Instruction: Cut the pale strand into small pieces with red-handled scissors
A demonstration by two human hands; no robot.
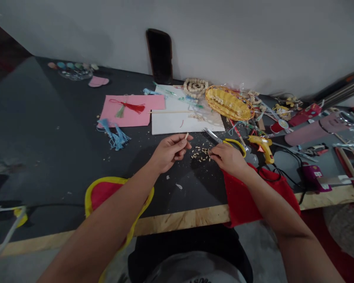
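Observation:
My left hand (172, 151) pinches a short pale wooden stick (187, 136), its end sticking up past the thumb. Over the right edge of a scatter of small cut wooden pieces (198, 153) is my right hand (226, 158), thumb and fingertips together; whatever they hold is too small to make out. Scissors with yellow handles (236, 144) lie just behind the right hand, their blades pointing to the back left. Behind the hands a white board (168, 125) carries a thin wooden stick (171, 112).
Pink paper (106, 108) with tassels (137, 107) lies back left. A yellow woven basket (230, 104), a glue gun (262, 147) and a pink bottle (318, 127) crowd the right. A phone (159, 55) leans on the wall. Red cloth (253, 196) hangs over the front edge.

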